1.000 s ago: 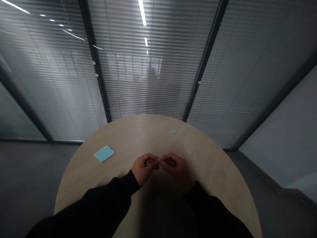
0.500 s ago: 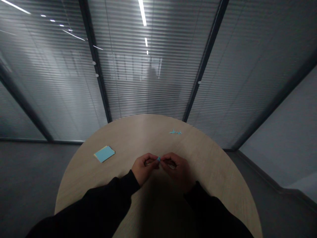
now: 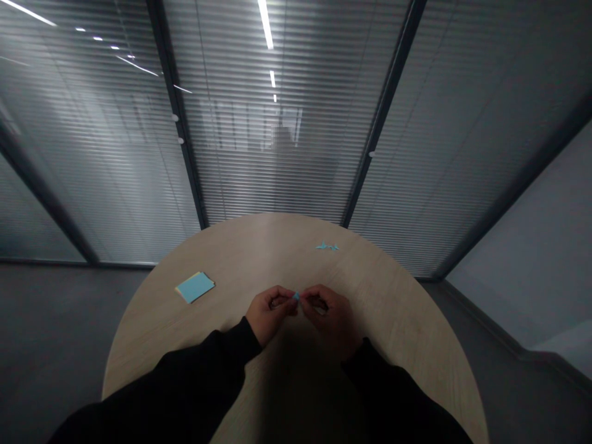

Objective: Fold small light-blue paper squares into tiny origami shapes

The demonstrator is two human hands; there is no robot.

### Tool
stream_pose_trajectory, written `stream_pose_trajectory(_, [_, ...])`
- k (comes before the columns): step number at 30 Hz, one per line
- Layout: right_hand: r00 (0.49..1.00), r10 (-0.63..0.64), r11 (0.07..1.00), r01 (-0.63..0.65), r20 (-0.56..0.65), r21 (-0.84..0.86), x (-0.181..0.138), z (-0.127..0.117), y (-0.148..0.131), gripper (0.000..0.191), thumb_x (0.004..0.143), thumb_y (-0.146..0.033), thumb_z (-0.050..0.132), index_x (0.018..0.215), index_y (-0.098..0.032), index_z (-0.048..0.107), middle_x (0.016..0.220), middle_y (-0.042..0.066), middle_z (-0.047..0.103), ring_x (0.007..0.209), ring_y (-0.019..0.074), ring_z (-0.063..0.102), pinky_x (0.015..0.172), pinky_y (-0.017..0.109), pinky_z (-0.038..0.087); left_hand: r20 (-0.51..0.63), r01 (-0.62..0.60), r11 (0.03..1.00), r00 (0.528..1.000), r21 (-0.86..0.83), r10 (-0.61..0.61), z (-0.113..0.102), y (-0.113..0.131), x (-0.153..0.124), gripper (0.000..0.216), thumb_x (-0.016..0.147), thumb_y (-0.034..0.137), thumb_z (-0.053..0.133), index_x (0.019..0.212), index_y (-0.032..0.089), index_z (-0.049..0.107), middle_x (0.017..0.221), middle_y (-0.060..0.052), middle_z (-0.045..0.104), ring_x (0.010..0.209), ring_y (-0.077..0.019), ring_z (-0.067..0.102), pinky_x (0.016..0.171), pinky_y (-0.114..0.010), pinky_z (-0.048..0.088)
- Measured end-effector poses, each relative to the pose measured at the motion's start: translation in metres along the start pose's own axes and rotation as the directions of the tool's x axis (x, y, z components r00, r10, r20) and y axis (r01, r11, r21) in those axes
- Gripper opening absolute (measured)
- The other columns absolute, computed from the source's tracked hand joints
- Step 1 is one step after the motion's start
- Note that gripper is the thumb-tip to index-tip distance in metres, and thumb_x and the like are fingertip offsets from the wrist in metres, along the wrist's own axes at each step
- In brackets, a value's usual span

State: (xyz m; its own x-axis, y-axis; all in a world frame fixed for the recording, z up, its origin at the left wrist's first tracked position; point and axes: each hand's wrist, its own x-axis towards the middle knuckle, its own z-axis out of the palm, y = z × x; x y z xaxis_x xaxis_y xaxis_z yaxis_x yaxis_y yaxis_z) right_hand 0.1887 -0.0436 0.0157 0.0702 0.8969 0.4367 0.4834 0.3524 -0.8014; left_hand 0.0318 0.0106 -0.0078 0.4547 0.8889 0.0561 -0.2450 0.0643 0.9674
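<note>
A small piece of folded light-blue paper (image 3: pixel 296 296) is pinched between my left hand (image 3: pixel 271 308) and my right hand (image 3: pixel 329 314), held just above the table. Most of it is hidden by my fingertips. Farther up the table, a small blue origami figure (image 3: pixel 327 246) lies flat. To the left, a stack of light-blue sticky notes (image 3: pixel 195 287) rests on the wood, a yellow sheet showing beneath its edge.
A round light-wood table (image 3: pixel 296 234) fills the lower middle, with a grey floor on both sides. Glass partitions with slatted blinds (image 3: pixel 277 166) and dark metal frames stand behind it. A blurred shape shows beyond the glass.
My hands stay in nearly the same place, with only slight finger movement on the blue paper. The figure and the note stack have not moved.
</note>
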Motion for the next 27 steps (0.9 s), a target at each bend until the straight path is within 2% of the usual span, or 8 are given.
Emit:
stream_pose_trajectory(9, [0.999, -0.031, 0.999, 0.030, -0.035, -0.017, -0.0006, 0.0022, -0.0012, 0.009, 0.085, -0.029, 0.060, 0.088, -0.021, 0.059, 0.080, 0.004, 0.070, 0.075, 0.0188, 0.070, 0.069, 0.029, 0.056, -0.004, 0.059, 0.994, 0.998, -0.096, -0.060, 0.0005, -0.0039, 0.0024, 0.043, 0.059, 0.042, 0.085, 0.083, 0.012, 0.065, 0.063, -0.001, 0.067, 0.060, -0.0117, 0.063, 0.065, -0.026, 0.049])
stream_pose_trajectory(13, [0.998, -0.042, 0.999, 0.041, -0.045, -0.025, -0.0015, 0.0029, -0.0031, 0.009, 0.085, -0.030, 0.059, 0.087, -0.021, 0.058, 0.080, 0.004, 0.069, 0.075, 0.0187, 0.069, 0.071, 0.030, 0.057, 0.010, 0.055, 0.992, 0.998, -0.117, -0.055, -0.0011, -0.0078, 0.0044, 0.043, 0.062, 0.043, 0.083, 0.083, 0.011, 0.064, 0.065, -0.002, 0.067, 0.060, -0.0117, 0.063, 0.066, -0.026, 0.050])
stream_pose_trajectory(23, [0.989, 0.146, 0.971, -0.149, 0.032, 0.186, -0.0007, 0.0023, 0.0009, 0.021, 0.078, -0.036, 0.066, 0.090, -0.020, 0.060, 0.084, 0.005, 0.069, 0.076, 0.0181, 0.069, 0.069, 0.028, 0.057, 0.003, 0.039, 0.985, 0.999, -0.171, -0.038, -0.0019, -0.0055, 0.0030, 0.041, 0.062, 0.041, 0.084, 0.082, 0.012, 0.064, 0.071, -0.003, 0.068, 0.064, -0.0123, 0.064, 0.069, -0.028, 0.051])
stream_pose_trajectory(27, [0.982, 0.163, 0.963, -0.179, 0.090, 0.201, -0.0003, 0.0025, 0.0041, 0.020, 0.079, -0.037, 0.065, 0.086, -0.019, 0.064, 0.081, 0.005, 0.071, 0.075, 0.0185, 0.069, 0.068, 0.029, 0.056, 0.013, 0.035, 0.984, 0.999, -0.177, -0.033, -0.0020, -0.0056, 0.0031, 0.040, 0.062, 0.040, 0.084, 0.083, 0.012, 0.064, 0.072, -0.003, 0.069, 0.066, -0.0125, 0.064, 0.070, -0.027, 0.051])
